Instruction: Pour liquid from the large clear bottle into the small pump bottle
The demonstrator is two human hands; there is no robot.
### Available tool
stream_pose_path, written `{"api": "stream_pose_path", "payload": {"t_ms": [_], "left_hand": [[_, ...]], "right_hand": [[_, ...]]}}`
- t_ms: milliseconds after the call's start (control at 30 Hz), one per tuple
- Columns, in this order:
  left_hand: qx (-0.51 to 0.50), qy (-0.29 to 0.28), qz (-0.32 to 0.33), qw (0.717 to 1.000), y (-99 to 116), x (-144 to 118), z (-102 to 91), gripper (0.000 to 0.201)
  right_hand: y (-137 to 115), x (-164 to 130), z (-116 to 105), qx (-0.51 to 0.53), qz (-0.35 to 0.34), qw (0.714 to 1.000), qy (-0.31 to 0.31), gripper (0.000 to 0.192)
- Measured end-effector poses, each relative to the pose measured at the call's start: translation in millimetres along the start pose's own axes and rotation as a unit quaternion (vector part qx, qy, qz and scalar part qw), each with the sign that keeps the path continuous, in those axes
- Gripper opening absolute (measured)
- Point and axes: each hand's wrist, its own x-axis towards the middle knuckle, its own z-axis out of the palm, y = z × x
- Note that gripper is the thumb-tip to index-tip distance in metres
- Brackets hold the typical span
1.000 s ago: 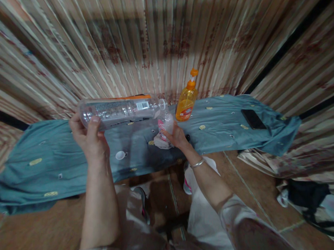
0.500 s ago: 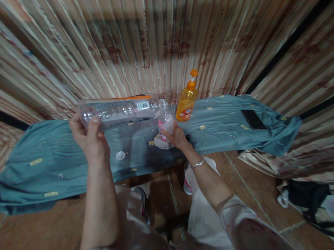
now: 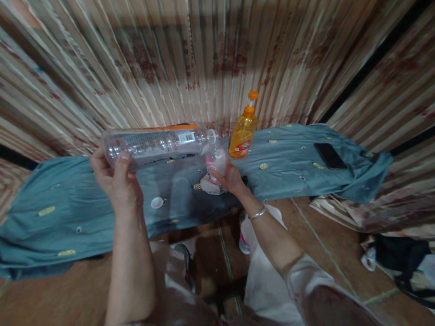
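Nearest, the person's pale trousers (image 3: 264, 281) and a shoe (image 3: 244, 238) show below the bench's teal cloth (image 3: 288, 176). A silver bracelet (image 3: 257, 212) circles the right wrist. Near the cloth's front edge lies a small white cap (image 3: 157, 202), well apart from both hands. Beyond it, the right hand (image 3: 232, 178) is wrapped around the small bottle (image 3: 217, 160), which stands to the left of the palm, its clear top rising above the fingers. The left hand (image 3: 119, 184) grips the base end of the large clear bottle (image 3: 155, 145); that bottle extends rightward from the fingers, nearly level, with its mouth just at the small bottle's top. Whether the two touch, I cannot tell. Farther right, a dark phone (image 3: 330, 155) lies flat. Behind the right hand stands an orange pump bottle (image 3: 242, 137), before the striped curtain (image 3: 212, 48).
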Motion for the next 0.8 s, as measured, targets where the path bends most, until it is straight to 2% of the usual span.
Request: {"api": "stream_pose_path", "payload": {"t_ms": [200,333,500,800], "left_hand": [[-0.008,0.001,-0.014,1.0,1.6,-0.2,0.6,0.04],[0.012,-0.002,-0.001,1.0,0.5,0.1,-0.6,0.038],[0.01,-0.007,0.0,1.0,0.3,0.3,-0.8,0.038],[-0.005,-0.004,-0.004,1.0,-0.7,-0.2,-0.9,0.042]], "right_hand": [[3.2,-0.9,2.9,0.013,-0.003,1.0,0.015,0.08],[4.5,-1.1,4.7,0.015,-0.007,1.0,0.023,0.081],[3.9,-0.5,4.5,0.014,-0.015,1.0,0.013,0.075],[-0.3,0.4,-2.8,0.011,0.008,1.0,0.0,0.08]]}}
